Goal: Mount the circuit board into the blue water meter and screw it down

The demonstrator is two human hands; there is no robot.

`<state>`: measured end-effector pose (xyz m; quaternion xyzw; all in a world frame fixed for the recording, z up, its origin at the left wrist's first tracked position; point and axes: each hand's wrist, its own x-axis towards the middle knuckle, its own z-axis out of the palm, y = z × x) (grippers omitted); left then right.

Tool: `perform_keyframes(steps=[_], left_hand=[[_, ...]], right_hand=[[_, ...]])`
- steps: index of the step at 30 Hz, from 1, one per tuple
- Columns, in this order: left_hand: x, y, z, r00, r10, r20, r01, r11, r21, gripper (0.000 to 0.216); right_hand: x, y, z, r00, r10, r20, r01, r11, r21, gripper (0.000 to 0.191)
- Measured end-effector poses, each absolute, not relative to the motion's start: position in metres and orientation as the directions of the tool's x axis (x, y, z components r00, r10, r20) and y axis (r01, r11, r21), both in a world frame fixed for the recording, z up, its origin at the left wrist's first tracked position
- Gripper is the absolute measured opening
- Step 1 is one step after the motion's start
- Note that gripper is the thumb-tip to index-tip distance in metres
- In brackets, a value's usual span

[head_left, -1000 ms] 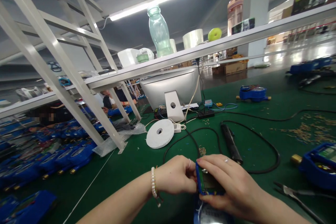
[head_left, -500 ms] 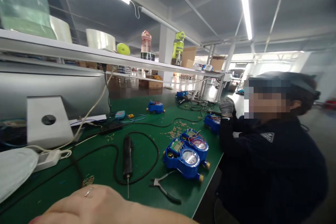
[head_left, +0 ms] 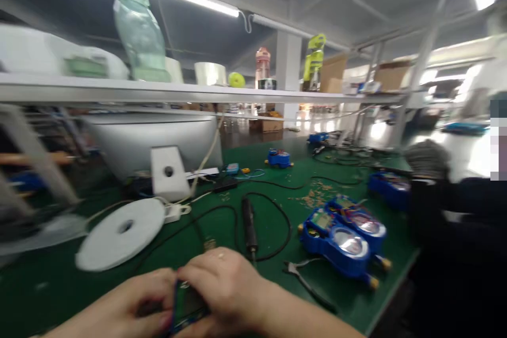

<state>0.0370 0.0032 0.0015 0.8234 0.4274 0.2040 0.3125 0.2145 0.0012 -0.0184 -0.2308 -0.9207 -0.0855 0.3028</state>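
Observation:
At the bottom of the view, my left hand and my right hand are closed on opposite sides of a blue housing with a green circuit board. My fingers cover much of this housing and the frame edge cuts it off. To the right of my right hand lie wire cutters with dark handles. Past them, two blue water meters sit side by side, with brass ends and open tops showing boards and wires. A black pen-shaped electric screwdriver with a cord lies just beyond my right hand.
A white reel lies at left, before a silver monitor. Small tan bits are scattered mid-table. More blue meters stand farther back. A shelf with bottles and tape crosses above. A co-worker's dark sleeve is at right.
The view has swung left, so the meters and the co-worker sit farther right. My left hand and the blue housing have come into view, and my right hand shows more fully.

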Motion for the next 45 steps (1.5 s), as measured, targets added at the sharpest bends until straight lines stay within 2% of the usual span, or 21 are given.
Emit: perform_keyframes(steps=[2,3,5,9,13,19,23,30,36,45], left_hand=[[0.018,-0.004,0.019,0.607,0.794,-0.036,0.552,-0.388,0.738,0.01],[0.013,-0.005,0.024,0.583,0.81,-0.053,0.57,-0.362,0.738,0.007],[0.008,-0.003,0.029,0.543,0.833,-0.104,0.596,-0.296,0.747,0.011],[0.009,0.001,0.021,0.486,0.833,-0.263,0.594,-0.094,0.799,0.011],[0.012,-0.002,0.014,0.492,0.777,-0.394,0.516,0.104,0.85,0.025],[0.005,0.005,0.016,0.619,0.637,-0.46,0.468,0.171,0.867,0.041],[0.0,0.013,0.016,0.683,0.558,-0.472,0.468,0.162,0.869,0.045],[0.0,0.011,0.026,0.726,0.566,-0.39,0.46,0.021,0.888,0.017],[-0.002,0.011,0.021,0.76,0.49,-0.427,0.419,0.132,0.898,0.03],[0.002,0.014,0.009,0.726,0.547,-0.417,0.362,0.212,0.908,0.019]], right_hand=[[0.211,0.003,-0.02,-0.639,0.376,0.671,0.461,0.885,-0.057,0.064],[0.211,0.004,-0.021,-0.618,0.358,0.7,0.427,0.901,-0.084,0.06],[0.212,0.005,-0.023,-0.583,0.345,0.736,0.38,0.916,-0.129,0.051],[0.216,0.002,-0.023,-0.578,0.341,0.742,0.361,0.922,-0.143,0.057],[0.218,-0.001,-0.021,-0.6,0.353,0.718,0.401,0.909,-0.113,0.059],[0.22,0.002,-0.021,-0.623,0.343,0.703,0.389,0.916,-0.102,0.056],[0.221,0.001,-0.022,-0.602,0.337,0.724,0.375,0.92,-0.116,0.054],[0.223,0.001,-0.023,-0.546,0.317,0.776,0.398,0.913,-0.093,0.042],[0.226,0.0,-0.03,-0.558,0.306,0.771,0.389,0.918,-0.082,0.048],[0.229,0.005,-0.034,-0.587,0.308,0.749,0.373,0.924,-0.088,0.054]])
